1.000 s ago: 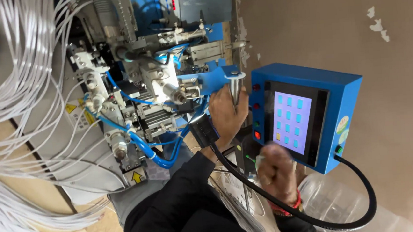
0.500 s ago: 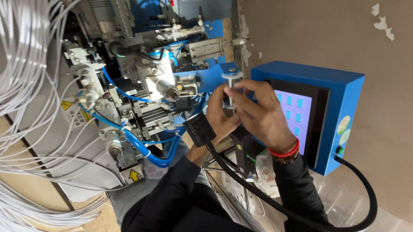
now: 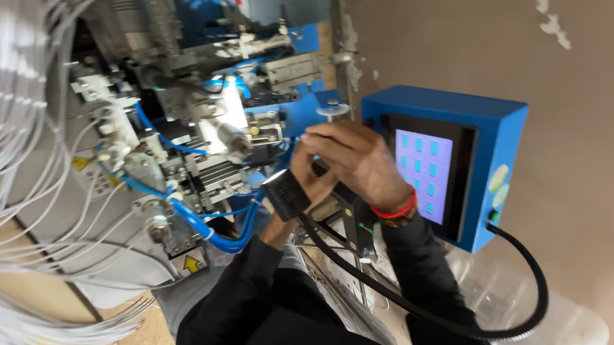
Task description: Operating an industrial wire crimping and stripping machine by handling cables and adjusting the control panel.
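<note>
My left hand [image 3: 306, 187], with a black watch on its wrist, is closed around a short metal post [image 3: 333, 111] that has a round silvery cap and sticks out of the blue machine frame. My right hand [image 3: 355, 158], with a red band at the wrist, lies over the left hand. Its fingers curl toward the same post just under the cap, and whether they grip it is hidden. Both sleeves are black.
A blue control box [image 3: 462, 122] with a lit touch screen [image 3: 422, 171] sits right of the hands, and a black corrugated hose [image 3: 530, 279] runs from it. Left is the machine head [image 3: 212, 150] with blue air tubes. Bundles of white wires [image 3: 8, 128] hang at far left.
My right hand rose from beside the control box and came over my left hand at the post. The view shifted slightly toward the machine.
</note>
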